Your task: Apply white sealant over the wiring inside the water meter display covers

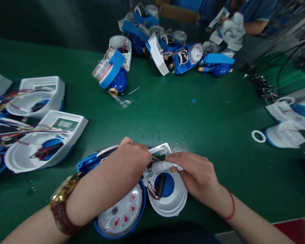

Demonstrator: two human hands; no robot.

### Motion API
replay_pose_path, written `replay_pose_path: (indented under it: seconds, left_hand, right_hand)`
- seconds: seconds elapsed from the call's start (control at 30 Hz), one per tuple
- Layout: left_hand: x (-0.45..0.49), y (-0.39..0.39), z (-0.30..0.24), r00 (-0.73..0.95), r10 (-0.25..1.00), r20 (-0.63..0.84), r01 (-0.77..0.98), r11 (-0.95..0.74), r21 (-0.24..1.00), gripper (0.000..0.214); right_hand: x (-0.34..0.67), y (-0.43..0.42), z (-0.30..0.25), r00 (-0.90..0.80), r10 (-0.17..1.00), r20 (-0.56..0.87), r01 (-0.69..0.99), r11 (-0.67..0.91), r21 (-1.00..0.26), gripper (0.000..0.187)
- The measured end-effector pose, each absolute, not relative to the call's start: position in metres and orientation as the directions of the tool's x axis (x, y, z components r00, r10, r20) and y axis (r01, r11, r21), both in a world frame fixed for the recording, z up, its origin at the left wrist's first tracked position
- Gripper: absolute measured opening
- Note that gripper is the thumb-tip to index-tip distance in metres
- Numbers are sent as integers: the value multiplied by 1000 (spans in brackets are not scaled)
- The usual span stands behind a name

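Note:
My left hand (pixel 133 156) is closed above the seam between a water meter and its white plastic cover; its fingertips and anything in them are hidden. Under that forearm lies the meter dial (pixel 120 217), with red pointers and a blue rim. The white cover (pixel 171 208) sits open beside it, holding a blue disc, a black cylinder (pixel 161 184) and red and black wires. Over the cover, my right hand (pixel 199 171) pinches one end of a whitish, soft-looking wrapped piece (pixel 165 166). A green circuit board (pixel 159 156) shows partly behind the fingers.
Open white covers (pixel 73 125) with loose wires stand at left. Several blue water meters (pixel 118 79) are grouped at the back. White-and-blue parts (pixel 282 134) and a white ring (pixel 258 136) lie at right. Across the table, a person (pixel 255 25) handles white parts.

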State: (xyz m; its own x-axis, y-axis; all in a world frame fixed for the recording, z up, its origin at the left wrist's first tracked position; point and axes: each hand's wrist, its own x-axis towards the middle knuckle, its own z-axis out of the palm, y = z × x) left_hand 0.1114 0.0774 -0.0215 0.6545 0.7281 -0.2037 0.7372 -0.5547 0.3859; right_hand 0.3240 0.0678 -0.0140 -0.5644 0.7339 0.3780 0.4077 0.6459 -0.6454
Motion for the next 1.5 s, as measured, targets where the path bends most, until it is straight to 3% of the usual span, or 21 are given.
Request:
replay_pose_path:
  seconds: [0.27,0.67,1.07,1.5]
  left_hand:
    - [111,83,-17,663,695,-279,742,-558,371,21]
    - [113,83,-17,669,652,-357,742,-559,370,23]
    - [112,84,-21,684,668,-293,724,-571,387,20]
    - [111,83,-23,690,650,-319,717,-551,427,19]
  right_hand:
    - [326,81,-1,-735,650,195,395,643,-656,18]
    - [323,78,-15,-664,634,395,338,727,-598,15]
    - [326,83,-15,-688,627,366,339,724,-601,15]
    - [326,90,-10,-717,598,358,306,731,-610,16]
